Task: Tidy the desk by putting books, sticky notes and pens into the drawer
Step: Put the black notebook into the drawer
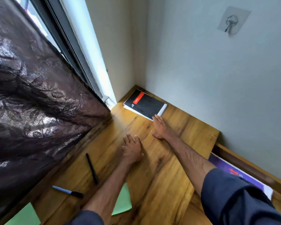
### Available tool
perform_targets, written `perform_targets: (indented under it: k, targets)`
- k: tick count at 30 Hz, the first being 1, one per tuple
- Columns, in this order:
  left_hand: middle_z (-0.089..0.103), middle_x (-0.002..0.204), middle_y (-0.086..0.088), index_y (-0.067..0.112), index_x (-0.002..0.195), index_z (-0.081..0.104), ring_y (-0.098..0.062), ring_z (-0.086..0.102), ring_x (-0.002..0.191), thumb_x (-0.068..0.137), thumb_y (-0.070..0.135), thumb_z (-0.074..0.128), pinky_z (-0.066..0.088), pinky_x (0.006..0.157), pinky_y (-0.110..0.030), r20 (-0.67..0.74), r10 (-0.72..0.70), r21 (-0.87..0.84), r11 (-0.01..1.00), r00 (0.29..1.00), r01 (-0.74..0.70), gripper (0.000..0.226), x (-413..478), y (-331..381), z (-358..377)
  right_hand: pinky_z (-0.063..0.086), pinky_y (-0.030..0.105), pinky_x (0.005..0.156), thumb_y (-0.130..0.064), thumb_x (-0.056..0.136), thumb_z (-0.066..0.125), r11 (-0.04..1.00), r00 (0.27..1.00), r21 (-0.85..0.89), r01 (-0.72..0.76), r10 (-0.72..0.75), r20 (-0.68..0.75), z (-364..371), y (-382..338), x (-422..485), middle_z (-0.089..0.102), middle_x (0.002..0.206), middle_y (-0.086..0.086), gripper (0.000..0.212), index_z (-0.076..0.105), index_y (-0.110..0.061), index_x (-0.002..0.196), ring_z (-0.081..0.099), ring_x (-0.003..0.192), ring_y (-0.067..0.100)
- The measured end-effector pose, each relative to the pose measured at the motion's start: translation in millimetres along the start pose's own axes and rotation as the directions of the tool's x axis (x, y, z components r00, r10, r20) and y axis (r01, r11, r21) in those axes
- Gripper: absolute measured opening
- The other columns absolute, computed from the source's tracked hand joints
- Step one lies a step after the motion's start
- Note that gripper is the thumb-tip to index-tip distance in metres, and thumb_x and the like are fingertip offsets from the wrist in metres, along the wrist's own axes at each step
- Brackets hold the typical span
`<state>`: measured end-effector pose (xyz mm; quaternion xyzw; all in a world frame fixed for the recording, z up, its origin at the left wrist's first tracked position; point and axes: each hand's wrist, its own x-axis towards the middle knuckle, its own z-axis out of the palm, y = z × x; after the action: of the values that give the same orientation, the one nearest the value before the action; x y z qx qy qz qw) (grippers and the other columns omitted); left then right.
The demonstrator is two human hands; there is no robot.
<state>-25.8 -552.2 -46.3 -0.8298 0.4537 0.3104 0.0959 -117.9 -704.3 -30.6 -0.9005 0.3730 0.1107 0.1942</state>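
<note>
Right hand stretched flat, fingers spread, tips touching the near corner of the black spiral notebook lying in the desk's far corner. Left hand rests open, palm down, holding nothing; black pen, blue marker, green sticky notes lie nearer. A purple book sits in the open drawer at right.

Both forearms are bare from the wrist to near the elbow. The right sleeve is dark navy fabric, pushed up and creased in folds. The left sleeve is the same navy.
</note>
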Motion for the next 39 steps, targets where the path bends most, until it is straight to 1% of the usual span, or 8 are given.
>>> perform_targets:
  k: [5, 8, 13, 19, 23, 27, 32, 39]
  targets:
    - [-0.021, 0.163, -0.030, 0.006, 0.161, -0.005, -0.050, -0.010, 0.153, 0.098, 0.035, 0.062, 0.024, 0.120, -0.063, -0.008, 0.019, -0.033, 0.999, 1.000, -0.019, 0.096, 4.2, -3.0, 4.3, 0.048, 0.035, 0.107, -0.016, 0.092, 0.054, 0.985, 0.979, -0.135, -0.103, 0.077, -0.189, 29.4, -14.3, -24.1, 0.040, 0.148, 0.022, 0.054, 0.042, 0.001, 0.142, 0.044, 0.134, 0.031]
    - [-0.018, 0.163, -0.031, 0.007, 0.161, -0.003, -0.050, -0.008, 0.153, 0.097, 0.037, 0.063, 0.025, 0.119, -0.062, -0.010, 0.018, -0.023, 1.000, 1.000, -0.018, 0.097, 4.3, -3.5, 4.9, 0.055, 0.038, 0.091, -0.014, 0.090, 0.055, 0.976, 0.979, -0.151, -0.160, 0.137, -0.151, 41.3, -35.3, -37.0, 0.053, 0.127, 0.020, 0.037, 0.060, 0.000, 0.125, 0.053, 0.115, 0.032]
    - [-0.018, 0.166, -0.023, 0.015, 0.162, -0.002, -0.046, -0.007, 0.154, 0.096, 0.038, 0.064, 0.022, 0.120, -0.059, -0.048, 0.041, -0.074, 0.996, 0.998, -0.045, 0.096, -1.4, -11.5, 8.1, 0.056, 0.036, 0.095, -0.016, 0.089, 0.059, 0.965, 0.999, 0.260, -0.018, 0.004, 0.053, 25.7, -42.0, -42.2, 0.073, 0.118, 0.010, 0.029, 0.074, -0.013, 0.114, 0.067, 0.110, 0.030]
    - [-0.021, 0.167, -0.016, 0.019, 0.161, 0.001, -0.041, -0.010, 0.155, 0.095, 0.039, 0.065, 0.019, 0.120, -0.064, -0.070, 0.028, -0.171, 0.984, 0.997, -0.040, 0.095, -7.9, -14.7, 11.0, 0.049, 0.040, 0.104, -0.026, 0.089, 0.069, 0.993, 0.996, 0.071, -0.093, 0.093, 0.008, 33.9, 2.8, -69.0, 0.047, 0.136, 0.009, 0.049, 0.053, -0.015, 0.135, 0.046, 0.129, 0.027]
    - [0.026, 0.155, -0.016, 0.015, 0.141, 0.040, -0.035, 0.029, 0.142, 0.091, 0.040, 0.068, 0.035, 0.116, -0.053, -0.267, -0.007, -0.244, 0.968, 0.964, -0.061, 0.063, -21.4, 5.4, 18.5, 0.053, 0.040, 0.099, -0.032, 0.091, 0.068, 0.992, 0.987, 0.032, -0.123, 0.126, -0.100, 58.5, 12.0, -100.7, 0.038, 0.141, 0.007, 0.054, 0.045, -0.019, 0.137, 0.045, 0.129, 0.025]
    - [0.036, 0.147, -0.013, 0.006, 0.142, 0.043, -0.030, 0.034, 0.137, 0.095, 0.036, 0.057, 0.036, 0.114, -0.041, -0.320, -0.066, -0.414, 0.907, 0.945, -0.076, 0.058, -35.8, 40.7, 36.9, 0.051, 0.038, 0.097, -0.036, 0.096, 0.059, 0.973, 0.957, 0.044, -0.225, 0.229, -0.180, 77.5, -5.5, -122.0, 0.040, 0.139, 0.012, 0.051, 0.041, -0.017, 0.140, 0.044, 0.125, 0.027]
    - [0.050, 0.136, -0.015, 0.006, 0.133, 0.048, -0.032, 0.045, 0.131, 0.091, 0.035, 0.066, 0.041, 0.105, -0.040, -0.215, -0.218, -0.621, 0.783, 0.952, 0.039, 0.055, -32.6, 57.2, 35.8, 0.045, 0.039, 0.106, -0.021, 0.093, 0.058, 0.953, 0.971, 0.249, -0.173, 0.207, -0.119, 83.4, -3.6, -140.7, 0.039, 0.143, 0.010, 0.050, 0.047, -0.020, 0.142, 0.042, 0.130, 0.028]
    - [0.067, 0.123, -0.008, 0.010, 0.131, 0.059, -0.022, 0.063, 0.108, 0.099, 0.017, 0.058, 0.053, 0.086, -0.034, -0.315, -0.048, -0.746, 0.629, 0.948, -0.216, 0.032, -43.4, 57.3, 42.0, 0.039, 0.035, 0.116, -0.014, 0.089, 0.068, 0.818, 0.930, 0.560, -0.130, 0.296, -0.216, 63.0, 34.8, -160.7, 0.052, 0.139, 0.005, 0.053, 0.052, -0.012, 0.139, 0.049, 0.131, 0.021]
